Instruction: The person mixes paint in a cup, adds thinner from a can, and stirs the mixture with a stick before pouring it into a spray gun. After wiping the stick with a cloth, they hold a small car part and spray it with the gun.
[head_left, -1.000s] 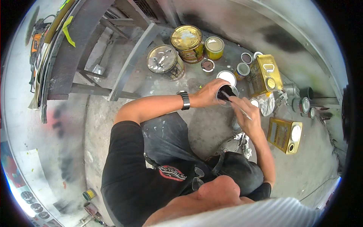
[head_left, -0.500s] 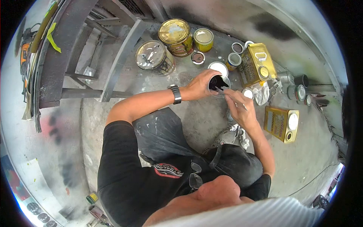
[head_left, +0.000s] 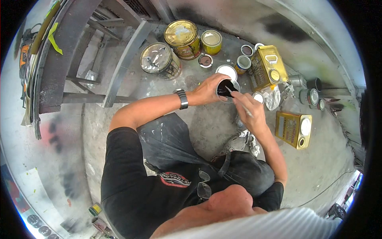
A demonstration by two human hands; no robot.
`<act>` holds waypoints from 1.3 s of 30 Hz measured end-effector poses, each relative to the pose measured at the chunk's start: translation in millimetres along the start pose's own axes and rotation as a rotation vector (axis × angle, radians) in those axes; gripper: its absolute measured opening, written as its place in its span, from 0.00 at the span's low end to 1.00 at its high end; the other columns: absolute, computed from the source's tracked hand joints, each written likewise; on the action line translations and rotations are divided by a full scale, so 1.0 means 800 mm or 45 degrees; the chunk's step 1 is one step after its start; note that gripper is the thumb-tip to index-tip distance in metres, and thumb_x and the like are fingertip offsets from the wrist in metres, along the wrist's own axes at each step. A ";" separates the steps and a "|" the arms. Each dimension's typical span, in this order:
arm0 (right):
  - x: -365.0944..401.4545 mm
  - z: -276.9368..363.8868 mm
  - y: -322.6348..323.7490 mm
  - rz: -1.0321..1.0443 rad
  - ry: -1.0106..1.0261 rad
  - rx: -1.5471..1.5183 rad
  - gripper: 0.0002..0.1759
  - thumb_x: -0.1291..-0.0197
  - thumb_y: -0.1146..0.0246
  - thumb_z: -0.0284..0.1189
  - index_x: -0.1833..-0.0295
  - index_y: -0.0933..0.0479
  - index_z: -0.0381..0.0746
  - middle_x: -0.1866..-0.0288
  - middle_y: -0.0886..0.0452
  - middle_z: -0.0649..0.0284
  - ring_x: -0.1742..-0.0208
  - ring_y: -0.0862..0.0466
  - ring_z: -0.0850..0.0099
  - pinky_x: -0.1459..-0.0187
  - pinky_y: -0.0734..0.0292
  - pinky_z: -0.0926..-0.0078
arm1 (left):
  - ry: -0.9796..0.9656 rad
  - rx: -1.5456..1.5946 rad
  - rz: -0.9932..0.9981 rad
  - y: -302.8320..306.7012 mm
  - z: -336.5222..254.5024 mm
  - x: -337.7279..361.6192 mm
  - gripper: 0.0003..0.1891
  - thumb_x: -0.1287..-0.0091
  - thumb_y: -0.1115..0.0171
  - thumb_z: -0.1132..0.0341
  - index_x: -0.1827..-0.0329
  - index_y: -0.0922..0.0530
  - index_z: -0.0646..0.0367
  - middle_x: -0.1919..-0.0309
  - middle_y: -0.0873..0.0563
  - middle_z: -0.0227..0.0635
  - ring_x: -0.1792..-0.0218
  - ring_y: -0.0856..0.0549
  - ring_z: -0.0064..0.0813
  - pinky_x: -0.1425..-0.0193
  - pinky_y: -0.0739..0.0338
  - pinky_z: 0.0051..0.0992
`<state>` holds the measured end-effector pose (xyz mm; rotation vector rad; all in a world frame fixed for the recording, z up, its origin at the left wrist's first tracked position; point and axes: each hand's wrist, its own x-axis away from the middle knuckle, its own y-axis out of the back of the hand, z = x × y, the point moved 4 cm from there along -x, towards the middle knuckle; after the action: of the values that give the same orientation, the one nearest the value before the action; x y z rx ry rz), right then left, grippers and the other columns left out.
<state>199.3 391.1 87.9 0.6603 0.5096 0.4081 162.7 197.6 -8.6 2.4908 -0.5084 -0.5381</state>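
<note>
Left hand (head_left: 207, 91) gripping dark cup (head_left: 227, 90), right hand (head_left: 247, 110) angling stick (head_left: 238, 102) inside

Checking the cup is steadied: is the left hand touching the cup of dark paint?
Touching. The head view shows the left hand wrapped around the cup, with no gap; the right hand holds a stick dipped in it.

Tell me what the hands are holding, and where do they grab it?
The left hand wraps the side of a small round cup of dark paint. The right hand pinches a thin pale stick mid-shaft, tip in the cup.
</note>
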 end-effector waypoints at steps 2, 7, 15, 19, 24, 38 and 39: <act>0.000 0.004 -0.001 0.026 0.050 -0.043 0.16 0.35 0.29 0.22 0.42 0.17 0.41 0.65 0.16 0.53 0.67 0.14 0.51 0.66 0.20 0.56 | -0.030 -0.031 -0.002 -0.002 0.004 0.001 0.42 0.50 0.12 0.65 0.31 0.26 0.54 0.38 0.17 0.44 0.35 0.17 0.49 0.32 0.20 0.42; 0.003 -0.001 0.001 -0.003 -0.013 0.027 0.16 0.36 0.28 0.21 0.43 0.16 0.41 0.64 0.16 0.54 0.66 0.13 0.51 0.66 0.20 0.55 | 0.010 0.016 0.013 0.000 -0.003 0.003 0.42 0.50 0.12 0.64 0.31 0.25 0.55 0.38 0.17 0.44 0.35 0.17 0.49 0.32 0.20 0.42; -0.001 0.004 0.004 -0.001 0.002 0.019 0.16 0.37 0.28 0.21 0.44 0.16 0.39 0.65 0.15 0.53 0.66 0.14 0.50 0.64 0.20 0.56 | -0.020 0.003 0.020 -0.001 -0.002 0.002 0.43 0.52 0.12 0.67 0.30 0.26 0.55 0.38 0.17 0.44 0.35 0.17 0.50 0.30 0.21 0.43; 0.002 0.002 -0.001 -0.022 0.053 -0.003 0.16 0.37 0.28 0.20 0.43 0.16 0.40 0.65 0.15 0.53 0.66 0.14 0.51 0.57 0.16 0.56 | -0.013 -0.003 0.010 0.002 -0.001 0.003 0.43 0.52 0.12 0.69 0.30 0.26 0.54 0.38 0.17 0.44 0.35 0.18 0.50 0.30 0.21 0.44; 0.002 -0.001 -0.003 -0.061 0.188 -0.021 0.17 0.37 0.28 0.20 0.43 0.16 0.40 0.65 0.14 0.55 0.65 0.13 0.52 0.40 0.16 0.47 | -0.022 -0.008 0.025 0.002 -0.006 0.001 0.43 0.52 0.12 0.69 0.30 0.26 0.54 0.38 0.17 0.44 0.34 0.18 0.50 0.29 0.21 0.44; 0.006 -0.005 -0.003 0.040 0.085 0.099 0.17 0.35 0.28 0.22 0.41 0.17 0.43 0.64 0.13 0.61 0.62 0.11 0.59 0.29 0.26 0.38 | -0.042 -0.036 -0.001 0.002 -0.004 0.000 0.43 0.52 0.12 0.69 0.30 0.26 0.54 0.37 0.18 0.44 0.34 0.18 0.50 0.29 0.21 0.44; 0.006 -0.005 -0.005 0.039 0.100 0.070 0.18 0.36 0.28 0.22 0.41 0.17 0.43 0.63 0.13 0.61 0.62 0.11 0.59 0.29 0.27 0.37 | -0.028 -0.026 0.010 0.003 -0.004 0.001 0.43 0.52 0.12 0.69 0.30 0.26 0.54 0.37 0.18 0.44 0.34 0.18 0.50 0.29 0.21 0.44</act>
<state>201.6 393.1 80.9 0.7078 0.5871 0.4513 163.9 196.7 -5.1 2.4652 -0.5191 -0.5655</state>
